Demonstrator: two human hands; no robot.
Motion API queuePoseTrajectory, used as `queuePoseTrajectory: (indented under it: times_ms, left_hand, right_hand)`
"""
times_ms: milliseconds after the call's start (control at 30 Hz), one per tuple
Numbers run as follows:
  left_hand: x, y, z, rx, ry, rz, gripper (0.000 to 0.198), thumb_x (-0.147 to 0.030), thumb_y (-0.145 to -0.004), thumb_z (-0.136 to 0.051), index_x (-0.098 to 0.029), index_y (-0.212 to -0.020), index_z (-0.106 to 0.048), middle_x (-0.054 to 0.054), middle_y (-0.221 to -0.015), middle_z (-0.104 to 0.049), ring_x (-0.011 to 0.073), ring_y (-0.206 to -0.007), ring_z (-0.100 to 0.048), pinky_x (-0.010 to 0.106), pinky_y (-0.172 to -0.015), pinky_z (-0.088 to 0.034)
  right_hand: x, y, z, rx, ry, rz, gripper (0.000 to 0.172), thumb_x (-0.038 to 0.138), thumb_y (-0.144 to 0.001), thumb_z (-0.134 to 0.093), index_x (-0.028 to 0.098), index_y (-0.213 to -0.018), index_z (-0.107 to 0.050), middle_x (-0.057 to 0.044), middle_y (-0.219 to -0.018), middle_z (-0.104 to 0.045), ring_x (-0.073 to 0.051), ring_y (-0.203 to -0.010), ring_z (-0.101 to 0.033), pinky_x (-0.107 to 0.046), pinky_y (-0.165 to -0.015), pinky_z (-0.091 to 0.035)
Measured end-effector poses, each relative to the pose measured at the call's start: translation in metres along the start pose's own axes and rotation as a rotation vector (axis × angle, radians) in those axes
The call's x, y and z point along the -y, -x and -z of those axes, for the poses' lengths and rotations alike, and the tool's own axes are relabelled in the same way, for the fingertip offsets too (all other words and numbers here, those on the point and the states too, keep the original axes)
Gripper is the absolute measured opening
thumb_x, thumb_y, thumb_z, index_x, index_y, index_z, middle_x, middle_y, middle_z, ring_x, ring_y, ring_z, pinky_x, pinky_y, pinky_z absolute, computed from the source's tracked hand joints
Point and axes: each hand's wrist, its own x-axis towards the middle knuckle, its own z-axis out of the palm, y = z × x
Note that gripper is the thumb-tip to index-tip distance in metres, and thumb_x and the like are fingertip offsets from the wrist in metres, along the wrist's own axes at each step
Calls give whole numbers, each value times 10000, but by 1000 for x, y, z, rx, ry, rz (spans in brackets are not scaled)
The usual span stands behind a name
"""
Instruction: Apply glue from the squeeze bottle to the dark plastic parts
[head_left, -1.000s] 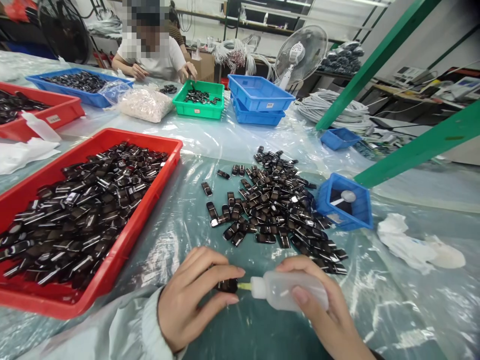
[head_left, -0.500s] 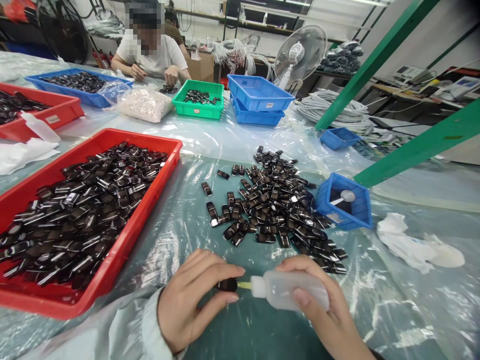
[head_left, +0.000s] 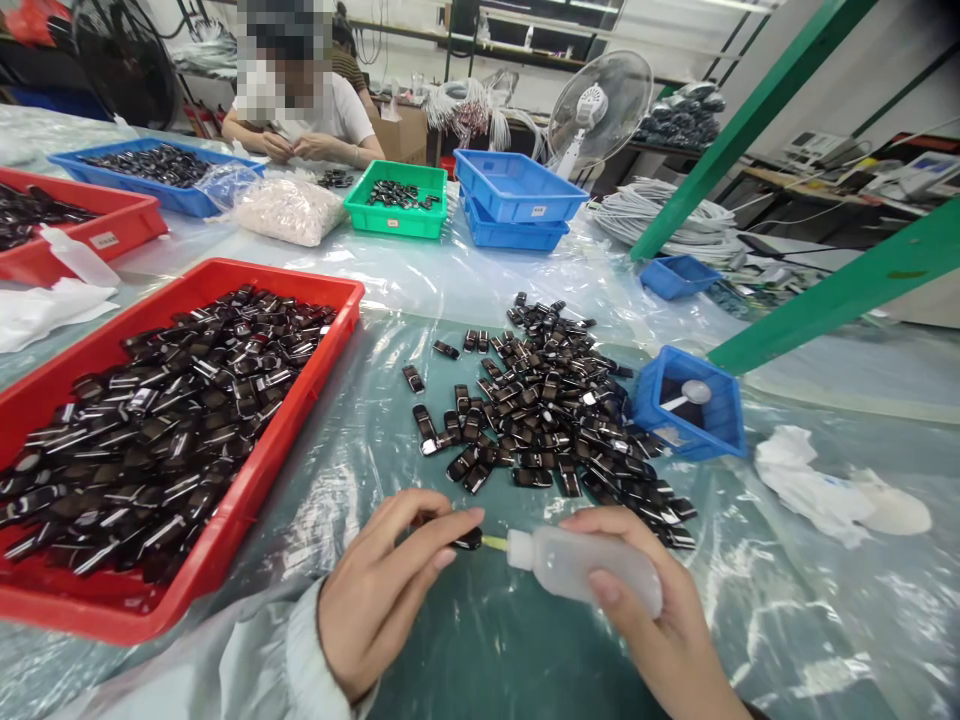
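Between the fingers of my left hand (head_left: 397,580) is a small glossy black plastic piece (head_left: 469,540), mostly covered by the fingers. My right hand (head_left: 652,590) is wrapped round a translucent white squeeze bottle (head_left: 592,567) lying nearly level. Its thin yellowish nozzle tip (head_left: 493,542) points left and meets the end of the black piece, though exact contact is hard to make out. Just beyond both hands, a loose pile of similar black pieces (head_left: 547,400) is spread over the plastic-covered table.
A large red tray (head_left: 300,400) full of black pieces stands at left. Right of the pile is a small blue bin (head_left: 697,440) with a white spoon (head_left: 686,395); crumpled tissue (head_left: 806,480) lies beyond. A green tray (head_left: 394,222) stands farther back, near a seated co-worker (head_left: 300,130).
My left hand has turned the black piece slightly, and it and the nozzle tip sit a little higher. The bottle has tilted slightly. The co-worker's hands have come together.
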Motion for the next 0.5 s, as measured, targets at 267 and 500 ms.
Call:
queuePoseTrajectory:
  times_ms: [267, 500]
  left_hand:
    - [0, -4, 3, -53, 19, 1, 294, -169, -945, -451, -257, -1217, -521, 63, -1106, -573, 187, -1012, -539, 316, -864, -438]
    - [-1, -4, 4, -83, 26, -20, 271, -157, -936, -475, -246, -1182, -546, 47, -1075, -578, 165, -988, -542, 279, -850, -434]
  right_hand:
    - [2, 0, 2, -7, -66, -77, 209, 465, -882, -525, 291, -952, -616, 1, -774, -645, -139, -562, -592, -190, -469, -464]
    - [3, 1, 1, -21, -89, -113, 217, 466, -876, -534, 281, -941, -627, -8, -773, -644, -141, -555, -584, -194, -459, -464]
